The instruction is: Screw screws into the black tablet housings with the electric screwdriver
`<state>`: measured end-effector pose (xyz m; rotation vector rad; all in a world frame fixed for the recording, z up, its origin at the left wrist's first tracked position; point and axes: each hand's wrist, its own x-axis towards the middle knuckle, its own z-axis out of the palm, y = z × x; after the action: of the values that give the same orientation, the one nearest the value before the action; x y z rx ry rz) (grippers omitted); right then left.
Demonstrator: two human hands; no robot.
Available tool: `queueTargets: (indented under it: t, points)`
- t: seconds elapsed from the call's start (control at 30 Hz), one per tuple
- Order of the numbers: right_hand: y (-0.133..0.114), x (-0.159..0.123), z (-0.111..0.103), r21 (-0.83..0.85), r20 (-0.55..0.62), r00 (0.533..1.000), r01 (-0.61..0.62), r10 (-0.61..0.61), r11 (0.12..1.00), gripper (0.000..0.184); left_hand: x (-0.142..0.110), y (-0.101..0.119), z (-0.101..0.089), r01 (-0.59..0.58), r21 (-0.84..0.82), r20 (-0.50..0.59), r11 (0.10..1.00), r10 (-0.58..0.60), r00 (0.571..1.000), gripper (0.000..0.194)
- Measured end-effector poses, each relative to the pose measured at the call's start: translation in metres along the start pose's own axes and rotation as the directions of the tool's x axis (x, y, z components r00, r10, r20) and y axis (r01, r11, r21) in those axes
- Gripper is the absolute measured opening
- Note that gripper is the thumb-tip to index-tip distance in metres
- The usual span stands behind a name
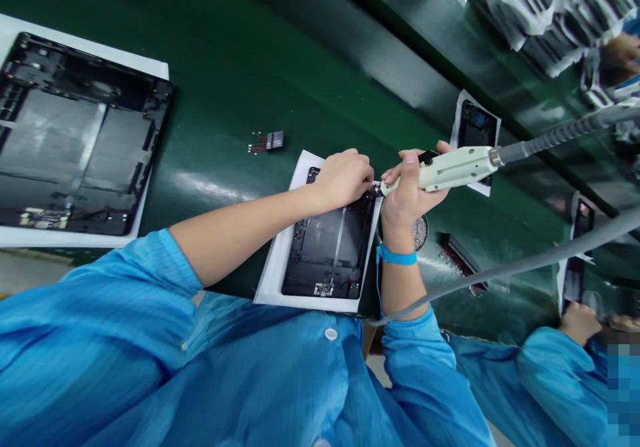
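Observation:
My right hand (403, 197) grips a pale green electric screwdriver (457, 169), its tip pointing left at the upper right corner of an opened tablet (327, 247). Close by the screwdriver's tip, my left hand (344, 177) is closed over the tablet's top edge, fingers bent together. Whatever those fingers pinch is hidden. The tablet lies on a white sheet (273, 270), showing grey battery panels, a ribbon strip and a small board at its near end. A blue strap (397, 257) circles my right wrist.
A larger opened tablet (85, 140) lies left on white padding. Small wired parts (274, 141) sit beyond my left hand. Right are a round dish of metal bits (420, 231), a dark strip of parts (463, 257), another tablet (475, 127), and a grey cable (550, 253). A co-worker's hand (580, 323) is far right.

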<state>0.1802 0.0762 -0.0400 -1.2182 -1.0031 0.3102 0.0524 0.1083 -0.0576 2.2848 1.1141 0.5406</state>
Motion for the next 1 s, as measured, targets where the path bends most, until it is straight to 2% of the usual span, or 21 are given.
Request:
queueTargets:
  t: [0.57,0.8,1.0]
  points:
    - [-0.005,0.001,0.001,0.102,0.001,0.999,0.048,-0.048,0.994,0.047,-0.001,0.001,-0.001,-0.016,0.005,-0.001,1.000,0.016,1.000,0.021]
    - [-0.001,0.001,0.000,0.017,-0.012,0.999,0.041,-0.041,0.999,0.055,-0.002,0.001,-0.002,-0.015,0.011,0.007,1.000,0.015,1.000,0.022]
    - [0.009,-0.007,0.000,0.027,0.029,0.996,0.082,-0.082,0.996,0.057,-0.001,-0.002,0.002,-0.012,0.024,0.000,1.000,0.012,1.000,0.022]
